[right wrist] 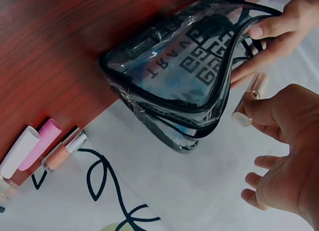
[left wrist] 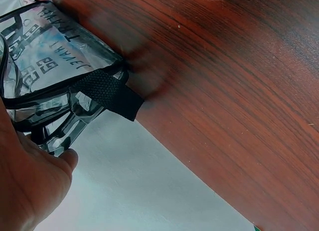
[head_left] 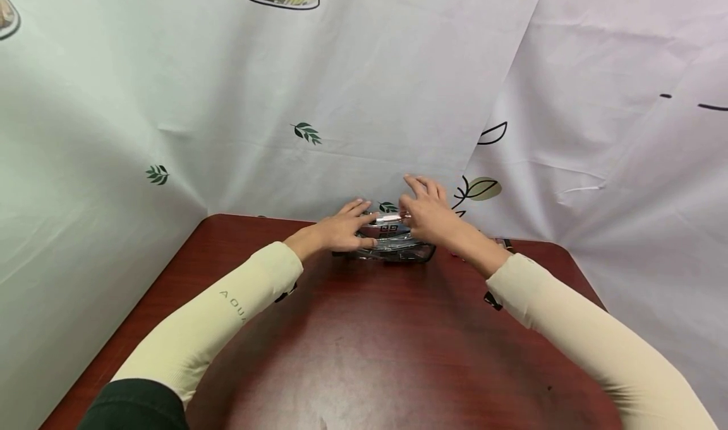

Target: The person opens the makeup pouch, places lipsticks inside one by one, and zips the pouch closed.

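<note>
A clear plastic toiletry bag with black trim and "TRAVEL" lettering stands at the table's far edge, its mouth gaping. My left hand holds the bag by its mouth edge; in the right wrist view its thumb lies over the rim. Between thumb and index finger, my right hand pinches a small lipstick-like tube with a shiny end, just beside the bag's opening. The other right fingers are spread apart from the tube. Bluish contents show dimly through the bag's wall.
A white tube, a pink tube and a lip gloss tube lie at the table's far edge, right of the bag. The dark red wooden table meets a white patterned cloth behind it.
</note>
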A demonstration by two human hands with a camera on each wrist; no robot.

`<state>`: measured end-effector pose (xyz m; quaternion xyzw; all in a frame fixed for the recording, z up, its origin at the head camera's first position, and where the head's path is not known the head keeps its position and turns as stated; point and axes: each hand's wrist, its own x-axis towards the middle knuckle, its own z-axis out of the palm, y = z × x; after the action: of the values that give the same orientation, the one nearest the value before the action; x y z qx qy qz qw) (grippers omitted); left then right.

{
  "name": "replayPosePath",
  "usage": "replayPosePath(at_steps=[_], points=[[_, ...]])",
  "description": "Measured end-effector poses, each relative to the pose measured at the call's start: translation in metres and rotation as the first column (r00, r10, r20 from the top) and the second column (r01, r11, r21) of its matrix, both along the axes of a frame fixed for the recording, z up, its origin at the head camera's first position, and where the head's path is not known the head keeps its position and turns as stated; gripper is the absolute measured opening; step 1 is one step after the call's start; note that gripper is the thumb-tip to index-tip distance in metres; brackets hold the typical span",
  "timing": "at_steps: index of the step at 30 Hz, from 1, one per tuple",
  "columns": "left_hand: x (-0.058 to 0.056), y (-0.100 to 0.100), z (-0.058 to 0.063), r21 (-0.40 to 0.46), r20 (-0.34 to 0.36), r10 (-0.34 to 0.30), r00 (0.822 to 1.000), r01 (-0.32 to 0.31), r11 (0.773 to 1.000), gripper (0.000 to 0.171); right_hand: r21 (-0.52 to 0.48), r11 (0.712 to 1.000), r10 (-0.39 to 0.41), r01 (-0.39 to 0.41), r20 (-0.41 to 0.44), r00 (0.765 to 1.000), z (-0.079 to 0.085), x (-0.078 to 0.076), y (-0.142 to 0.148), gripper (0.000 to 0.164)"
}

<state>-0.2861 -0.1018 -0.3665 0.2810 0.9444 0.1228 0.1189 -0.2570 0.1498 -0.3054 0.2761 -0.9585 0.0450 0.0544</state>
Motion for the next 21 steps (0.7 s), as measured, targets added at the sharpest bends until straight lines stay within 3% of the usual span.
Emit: replayPosePath(at_steps=[11, 21], points=[[0.002, 0.001, 0.002, 0.007, 0.006, -0.005, 1.000, 0.005, 1.000, 0.085, 0.048, 0.999, -0.001, 0.001, -0.002, 1.000, -0.008, 0.000, -0.003, 0.021], [0.001, 0.002, 0.002, -0.002, 0.010, 0.009, 1.000, -0.009, 1.000, 0.084, 0.008, 0.999, -0.035, 0.035, -0.003, 0.999, -0.009, -0.003, 0.012, 0.019]])
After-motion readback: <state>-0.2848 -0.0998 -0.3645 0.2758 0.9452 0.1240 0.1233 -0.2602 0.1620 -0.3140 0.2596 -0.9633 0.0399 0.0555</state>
